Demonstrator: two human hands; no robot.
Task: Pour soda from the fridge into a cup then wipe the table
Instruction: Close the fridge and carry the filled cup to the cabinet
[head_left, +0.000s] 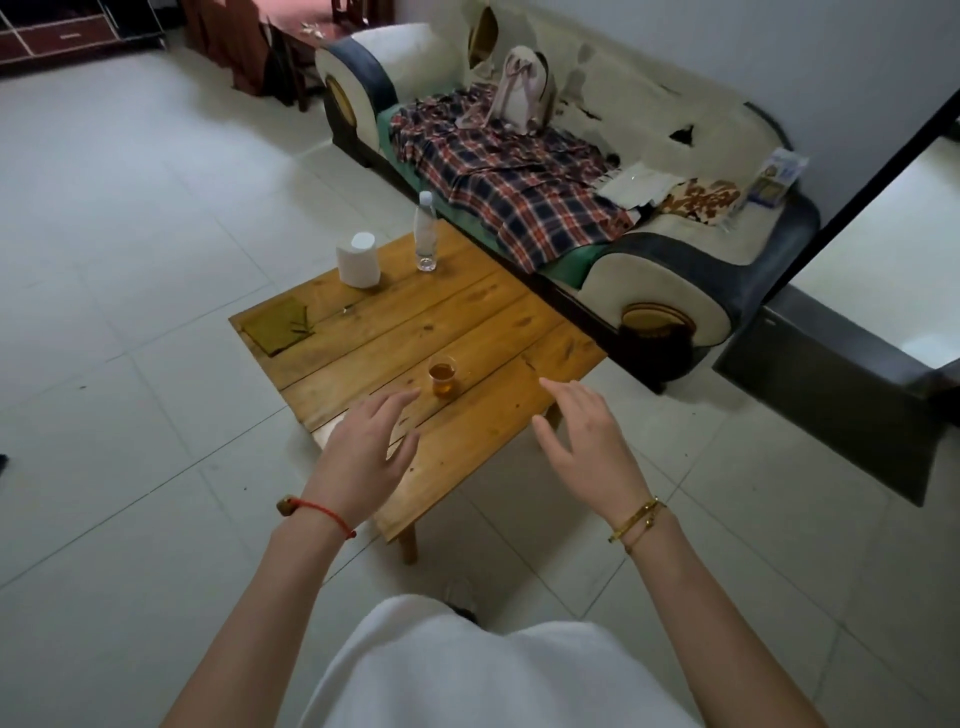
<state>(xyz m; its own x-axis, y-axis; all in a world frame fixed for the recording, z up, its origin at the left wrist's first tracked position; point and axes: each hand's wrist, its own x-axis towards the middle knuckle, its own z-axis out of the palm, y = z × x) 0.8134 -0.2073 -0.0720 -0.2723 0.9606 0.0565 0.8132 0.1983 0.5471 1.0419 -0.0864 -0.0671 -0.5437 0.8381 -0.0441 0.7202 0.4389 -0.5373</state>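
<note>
A small clear cup (443, 378) holding amber liquid stands on the low wooden table (493, 415), near its front. My left hand (366, 451) hovers over the table's near edge, fingers relaxed and spread, just left of the cup and holding nothing. My right hand (587, 436) hangs over the table's right corner with straight fingers, also holding nothing. A folded olive-green cloth (278, 326) lies at the table's left corner. A clear plastic bottle (426, 234) with a white cap stands at the far edge.
A white paper roll (358, 260) stands at the table's back left. A worn sofa (649, 270) with a plaid cloth and a bag runs along the table's right side. Pale tiled floor (130, 260) surrounds the table. A dark door frame (857, 197) is at the right.
</note>
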